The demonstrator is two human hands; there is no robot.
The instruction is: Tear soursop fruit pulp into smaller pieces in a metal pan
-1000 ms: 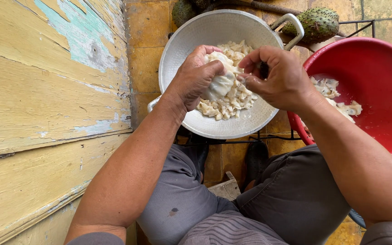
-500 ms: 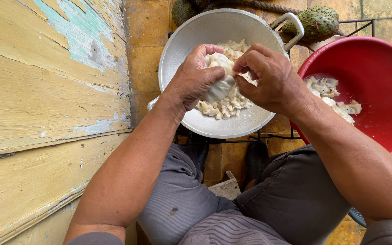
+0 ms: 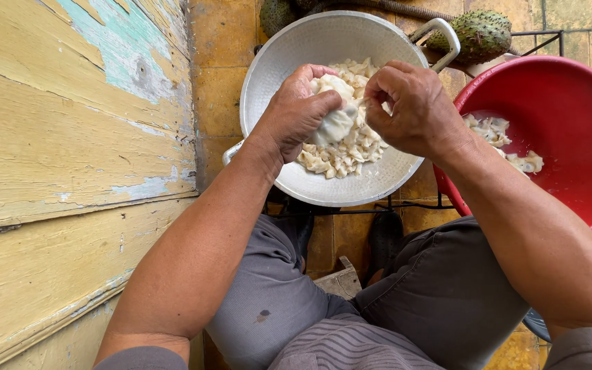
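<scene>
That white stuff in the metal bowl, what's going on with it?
A seated person works over a metal bowl that holds a heap of white fruit pulp. The left hand grips a lump of pulp above the heap, and the right hand pinches at it with the fingertips. Beside it, a red bowl holds a few more pale pieces. A spiky green fruit lies behind the bowls.

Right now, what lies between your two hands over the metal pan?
In the head view, a lump of white fruit pulp sits between them: the left hand grips it, and the right hand pinches at its upper edge.
</scene>
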